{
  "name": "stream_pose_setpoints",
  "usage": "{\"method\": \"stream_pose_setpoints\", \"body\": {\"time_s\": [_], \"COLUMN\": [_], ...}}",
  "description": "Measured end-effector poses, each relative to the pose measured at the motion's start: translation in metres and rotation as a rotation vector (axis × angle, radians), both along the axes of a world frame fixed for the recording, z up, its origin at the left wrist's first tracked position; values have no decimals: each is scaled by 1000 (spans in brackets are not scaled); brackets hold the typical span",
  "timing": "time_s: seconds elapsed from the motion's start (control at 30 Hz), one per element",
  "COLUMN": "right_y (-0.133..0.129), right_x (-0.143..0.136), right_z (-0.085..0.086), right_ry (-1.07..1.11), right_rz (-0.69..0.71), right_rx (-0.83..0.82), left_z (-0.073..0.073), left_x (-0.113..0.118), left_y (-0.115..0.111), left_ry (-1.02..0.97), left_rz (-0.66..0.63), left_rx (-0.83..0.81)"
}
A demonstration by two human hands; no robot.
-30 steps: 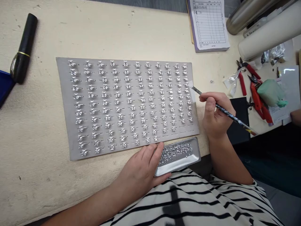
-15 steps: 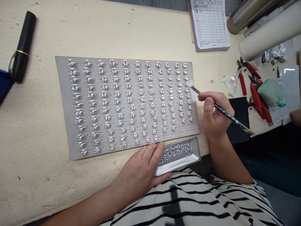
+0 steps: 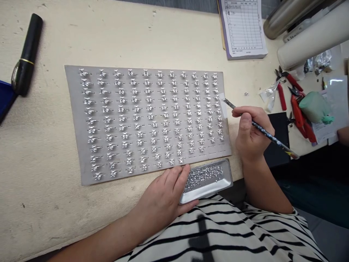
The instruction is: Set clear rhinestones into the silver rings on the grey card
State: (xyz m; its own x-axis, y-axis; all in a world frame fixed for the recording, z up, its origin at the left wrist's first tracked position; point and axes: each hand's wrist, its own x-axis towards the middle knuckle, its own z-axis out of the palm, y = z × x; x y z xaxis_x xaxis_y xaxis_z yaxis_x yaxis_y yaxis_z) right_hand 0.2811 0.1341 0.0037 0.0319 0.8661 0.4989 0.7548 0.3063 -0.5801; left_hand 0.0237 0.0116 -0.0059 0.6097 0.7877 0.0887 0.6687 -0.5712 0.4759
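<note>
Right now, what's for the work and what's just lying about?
Seemingly in use: patterned stick in right hand; tray held by left hand; grey board with silvery pieces.
Probably lying about: red-handled pliers; form pad; white roll.

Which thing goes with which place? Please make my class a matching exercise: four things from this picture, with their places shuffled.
1. patterned stick
2. silver tray
3. form pad
4. green bundle

A. beside red-handled pliers
B. at the picture's top edge
C. in the right hand
D. gripped at one end by the left hand

Pairs: 1-C; 2-D; 3-B; 4-A
</note>
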Motion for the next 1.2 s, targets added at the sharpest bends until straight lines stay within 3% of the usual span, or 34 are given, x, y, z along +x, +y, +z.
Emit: {"method": "stream_pose_setpoints", "body": {"time_s": [0.87, 1.07, 1.2], "right_y": [2, -3, -32], "right_x": [-2, -4, -1], "right_z": [-1, 7, 12], "right_ry": [-5, 127, 227], "right_rz": [26, -35, -61], "right_rx": [6, 125, 262], "left_z": [-1, 0, 2], "left_x": [0, -1, -1], "left_y": [-1, 1, 2], "left_ry": [-44, -42, -50], "left_rz": [25, 10, 5], "left_rx": [-5, -37, -62]}}
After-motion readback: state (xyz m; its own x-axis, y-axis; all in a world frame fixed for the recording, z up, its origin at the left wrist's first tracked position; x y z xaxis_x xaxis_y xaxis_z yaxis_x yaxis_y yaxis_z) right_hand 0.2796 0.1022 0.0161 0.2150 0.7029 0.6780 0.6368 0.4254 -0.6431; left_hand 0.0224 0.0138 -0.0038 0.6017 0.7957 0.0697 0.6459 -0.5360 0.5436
